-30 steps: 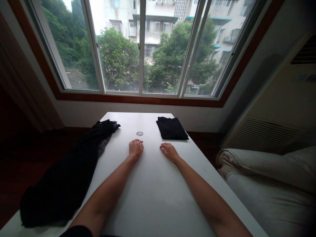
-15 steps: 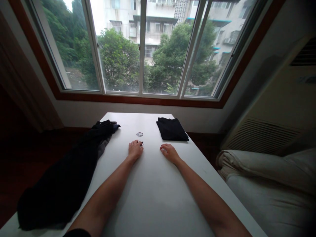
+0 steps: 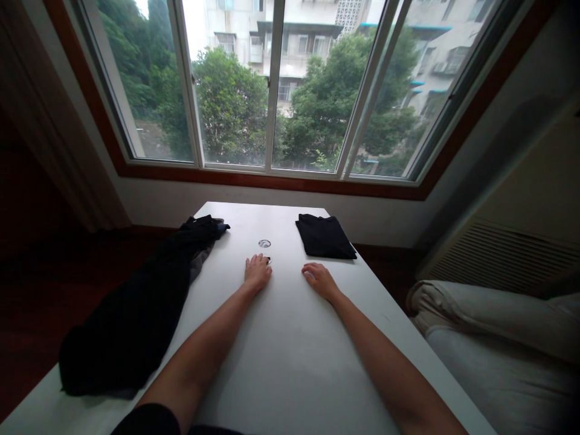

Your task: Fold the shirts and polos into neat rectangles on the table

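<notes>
My left hand (image 3: 258,272) rests on the white table (image 3: 281,362), fingers spread, partly covering a small dark-and-white mark or object (image 3: 269,260) that I cannot make out. Just beyond it lies a round emblem (image 3: 264,243) on the tabletop. To the right, my right hand (image 3: 319,279) lies on the table with its fingers slightly curled and apart, holding nothing. A folded black cloth (image 3: 325,236) is just past my right hand. Along the table's left side a heap of black clothing (image 3: 131,314) hangs partly over the edge.
Behind the table's far end is a wide window (image 3: 272,172) with a brown frame. A curtain (image 3: 67,121) hangs at the left. A pale padded seat (image 3: 498,350) stands to the right, with a vented beige unit (image 3: 493,254) behind it.
The whole view has shifted, so the table and window appear slightly further right. Both hands stay in nearly the same places on the table.
</notes>
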`<state>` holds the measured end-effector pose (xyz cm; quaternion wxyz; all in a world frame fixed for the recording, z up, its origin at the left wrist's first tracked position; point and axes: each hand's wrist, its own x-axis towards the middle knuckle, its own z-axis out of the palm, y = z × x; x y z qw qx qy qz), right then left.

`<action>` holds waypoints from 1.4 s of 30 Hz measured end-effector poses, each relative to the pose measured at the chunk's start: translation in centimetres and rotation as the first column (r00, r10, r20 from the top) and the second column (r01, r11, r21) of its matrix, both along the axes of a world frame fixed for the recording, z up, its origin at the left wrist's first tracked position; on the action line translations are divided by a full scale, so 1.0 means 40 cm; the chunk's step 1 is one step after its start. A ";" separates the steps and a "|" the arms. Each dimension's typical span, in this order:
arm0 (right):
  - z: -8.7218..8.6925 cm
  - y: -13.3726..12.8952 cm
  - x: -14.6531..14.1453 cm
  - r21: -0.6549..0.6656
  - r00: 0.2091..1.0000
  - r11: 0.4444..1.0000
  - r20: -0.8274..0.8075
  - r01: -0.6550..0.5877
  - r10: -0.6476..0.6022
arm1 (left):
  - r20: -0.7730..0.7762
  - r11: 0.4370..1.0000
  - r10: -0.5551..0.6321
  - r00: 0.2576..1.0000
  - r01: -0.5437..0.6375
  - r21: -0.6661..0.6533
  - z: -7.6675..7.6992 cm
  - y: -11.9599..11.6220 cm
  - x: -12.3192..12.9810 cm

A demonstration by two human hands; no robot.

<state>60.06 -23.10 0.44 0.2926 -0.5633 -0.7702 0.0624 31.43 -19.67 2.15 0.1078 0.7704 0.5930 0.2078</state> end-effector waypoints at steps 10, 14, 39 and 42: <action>0.006 -0.005 0.004 0.002 1.000 1.000 -0.008 -0.024 0.024 | -0.082 0.959 0.249 0.965 -0.234 0.159 0.168 0.123 -0.286; 0.007 -0.003 0.001 0.004 1.000 1.000 -0.008 -0.014 0.014 | -0.216 0.819 0.564 0.797 -0.506 0.270 0.187 0.134 -0.500; 0.031 -0.012 -0.025 0.015 0.997 0.998 0.044 -0.059 0.058 | 0.209 0.955 -0.276 0.938 0.291 -0.048 0.141 -0.196 -0.006; 0.036 -0.018 -0.039 0.007 0.995 0.998 0.084 -0.060 0.059 | 0.205 0.774 -0.597 0.776 0.624 -0.107 0.140 -0.281 0.063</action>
